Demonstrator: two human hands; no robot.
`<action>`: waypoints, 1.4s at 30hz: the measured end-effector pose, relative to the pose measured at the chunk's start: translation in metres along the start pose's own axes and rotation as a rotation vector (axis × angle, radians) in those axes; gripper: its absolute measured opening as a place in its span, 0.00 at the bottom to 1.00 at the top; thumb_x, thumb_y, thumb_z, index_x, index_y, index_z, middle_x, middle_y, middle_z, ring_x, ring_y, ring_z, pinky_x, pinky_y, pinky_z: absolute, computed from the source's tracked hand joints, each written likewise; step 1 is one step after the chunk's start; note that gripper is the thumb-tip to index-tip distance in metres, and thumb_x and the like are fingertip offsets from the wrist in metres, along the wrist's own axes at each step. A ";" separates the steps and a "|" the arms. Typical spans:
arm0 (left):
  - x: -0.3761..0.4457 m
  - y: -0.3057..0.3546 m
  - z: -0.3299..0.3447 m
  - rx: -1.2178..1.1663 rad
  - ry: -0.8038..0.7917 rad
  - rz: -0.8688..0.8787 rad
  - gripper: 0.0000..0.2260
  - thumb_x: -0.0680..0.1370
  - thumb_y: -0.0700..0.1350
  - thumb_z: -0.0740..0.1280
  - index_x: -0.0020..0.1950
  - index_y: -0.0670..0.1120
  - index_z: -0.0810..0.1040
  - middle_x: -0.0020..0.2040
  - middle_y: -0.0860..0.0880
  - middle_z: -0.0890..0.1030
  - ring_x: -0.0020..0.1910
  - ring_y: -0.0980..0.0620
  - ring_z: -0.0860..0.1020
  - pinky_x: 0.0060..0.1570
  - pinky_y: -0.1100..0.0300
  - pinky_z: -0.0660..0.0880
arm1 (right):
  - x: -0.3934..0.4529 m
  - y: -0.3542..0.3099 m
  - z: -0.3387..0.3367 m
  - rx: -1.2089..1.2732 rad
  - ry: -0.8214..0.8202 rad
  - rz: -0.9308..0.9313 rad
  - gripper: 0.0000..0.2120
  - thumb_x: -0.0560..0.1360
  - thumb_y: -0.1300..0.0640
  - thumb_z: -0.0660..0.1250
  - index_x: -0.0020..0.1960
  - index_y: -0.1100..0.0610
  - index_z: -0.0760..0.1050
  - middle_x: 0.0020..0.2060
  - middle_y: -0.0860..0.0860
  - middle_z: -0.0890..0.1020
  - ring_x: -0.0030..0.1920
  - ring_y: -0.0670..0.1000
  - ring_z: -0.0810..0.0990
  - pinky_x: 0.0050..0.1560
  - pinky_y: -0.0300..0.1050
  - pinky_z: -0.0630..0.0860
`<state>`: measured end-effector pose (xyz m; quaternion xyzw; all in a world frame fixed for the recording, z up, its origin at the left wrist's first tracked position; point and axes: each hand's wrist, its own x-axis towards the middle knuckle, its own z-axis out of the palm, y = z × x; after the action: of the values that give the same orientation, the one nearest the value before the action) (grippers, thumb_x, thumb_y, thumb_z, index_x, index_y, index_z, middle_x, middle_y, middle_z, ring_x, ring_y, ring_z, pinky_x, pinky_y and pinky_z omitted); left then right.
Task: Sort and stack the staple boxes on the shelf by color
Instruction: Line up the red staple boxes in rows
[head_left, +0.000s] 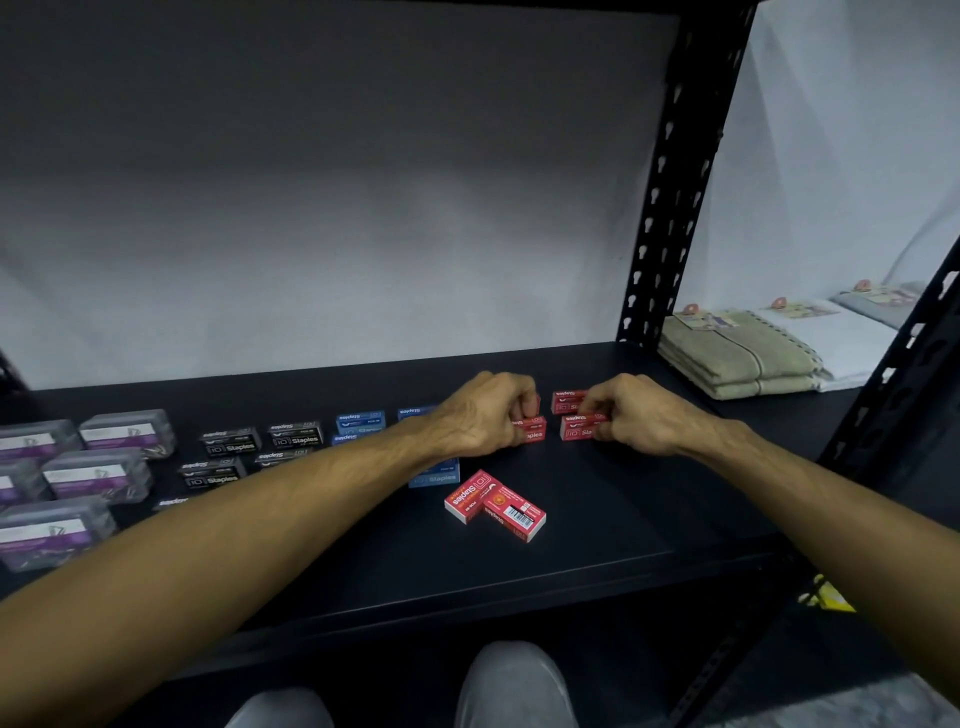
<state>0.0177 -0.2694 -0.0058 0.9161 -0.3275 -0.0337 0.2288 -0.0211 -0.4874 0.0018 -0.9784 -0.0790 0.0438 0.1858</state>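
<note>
On the black shelf (597, 519), my left hand (483, 413) curls its fingers round a red staple box (532, 431) that sits on a red stack. My right hand (636, 415) pinches another red staple box (576, 427) just to the right of it. Behind that one stands a further red box (567, 400). Two loose red boxes (496, 504) lie askew nearer the front edge. Blue staple boxes (361, 422) sit left of my left hand, one blue box (435, 475) partly under my wrist. Black staple boxes (293, 439) lie further left.
Clear plastic boxes with purple labels (96, 475) fill the shelf's left end. A black upright post (670, 208) divides this bay from folded towels (737, 358) on the right. A second post (904, 374) stands at the front right. My knees (514, 686) show below the shelf edge.
</note>
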 end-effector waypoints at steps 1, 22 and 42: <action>0.001 0.000 0.001 -0.003 0.005 0.001 0.10 0.73 0.40 0.73 0.49 0.49 0.76 0.44 0.54 0.78 0.44 0.55 0.79 0.43 0.63 0.76 | 0.000 0.000 0.000 0.002 0.005 0.001 0.09 0.75 0.59 0.71 0.52 0.47 0.81 0.43 0.43 0.81 0.42 0.41 0.80 0.42 0.36 0.74; -0.064 0.004 -0.044 0.243 -0.152 0.063 0.16 0.74 0.51 0.73 0.60 0.50 0.80 0.50 0.54 0.82 0.48 0.57 0.78 0.43 0.65 0.72 | -0.035 -0.055 0.007 0.001 0.118 -0.119 0.08 0.74 0.49 0.72 0.51 0.50 0.81 0.41 0.43 0.81 0.39 0.40 0.78 0.40 0.37 0.72; -0.075 0.000 -0.021 0.482 -0.152 0.065 0.20 0.71 0.61 0.72 0.61 0.57 0.78 0.52 0.55 0.78 0.53 0.52 0.69 0.54 0.50 0.73 | -0.073 -0.077 0.035 -0.031 -0.084 -0.014 0.12 0.72 0.47 0.73 0.52 0.52 0.79 0.39 0.48 0.81 0.37 0.45 0.79 0.35 0.39 0.71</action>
<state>-0.0365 -0.2150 0.0060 0.9280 -0.3717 -0.0158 -0.0207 -0.1080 -0.4165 0.0025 -0.9779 -0.0941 0.0824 0.1672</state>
